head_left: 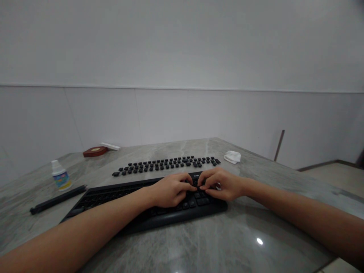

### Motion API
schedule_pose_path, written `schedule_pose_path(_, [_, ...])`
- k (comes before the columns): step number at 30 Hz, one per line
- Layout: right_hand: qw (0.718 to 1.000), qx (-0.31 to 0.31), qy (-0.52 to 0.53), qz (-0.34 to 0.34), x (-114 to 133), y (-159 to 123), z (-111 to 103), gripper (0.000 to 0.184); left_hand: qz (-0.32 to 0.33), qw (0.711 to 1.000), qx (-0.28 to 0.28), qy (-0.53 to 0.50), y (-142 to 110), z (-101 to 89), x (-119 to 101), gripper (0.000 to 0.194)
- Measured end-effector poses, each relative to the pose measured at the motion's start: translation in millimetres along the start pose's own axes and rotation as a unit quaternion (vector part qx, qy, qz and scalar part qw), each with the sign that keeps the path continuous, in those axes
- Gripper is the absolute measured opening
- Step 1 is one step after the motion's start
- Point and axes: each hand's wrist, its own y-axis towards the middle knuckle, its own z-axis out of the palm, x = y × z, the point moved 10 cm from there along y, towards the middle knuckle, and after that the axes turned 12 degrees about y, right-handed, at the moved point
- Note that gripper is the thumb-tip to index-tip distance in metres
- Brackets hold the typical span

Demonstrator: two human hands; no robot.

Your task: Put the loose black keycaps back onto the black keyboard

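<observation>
A black keyboard [159, 221] lies at a slant on the grey marbled table, and my forearms cover part of it. Over its right end, my left hand [173, 189] is closed, with bent fingers and the index fingertip down at the keys. My right hand [222, 184] meets it from the other side, thumb and fingers curled together at the same spot. The fingertips of both hands almost touch; anything small between them is hidden. Some keys [203, 201] show in place just below my right hand. Behind the keyboard, several loose black keycaps [162, 166] lie in rows.
A crumpled white cloth or tissue [232, 156] sits right of the keycaps. At left are a white spray bottle [60, 176] with a blue label and a long black brush-like tool [58, 200]. A reddish-brown box [95, 151] and a white strip [110, 146] lie near the wall.
</observation>
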Motion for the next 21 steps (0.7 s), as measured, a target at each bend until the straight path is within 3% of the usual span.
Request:
schedule_pose_path(9, [1.000, -0.003, -0.030, -0.003, 0.1, -3.1, -0.2, 0.016, 0.007, 1.000, 0.010, 0.009, 0.7, 0.6, -2.1, 0.051])
schedule_pose_path(21, [0.999, -0.013, -0.034, -0.030, 7.4, -3.4, -8.5, 0.019, 0.010, 1.000, 0.008, 0.008, 2.6, -0.8, -4.5, 0.047])
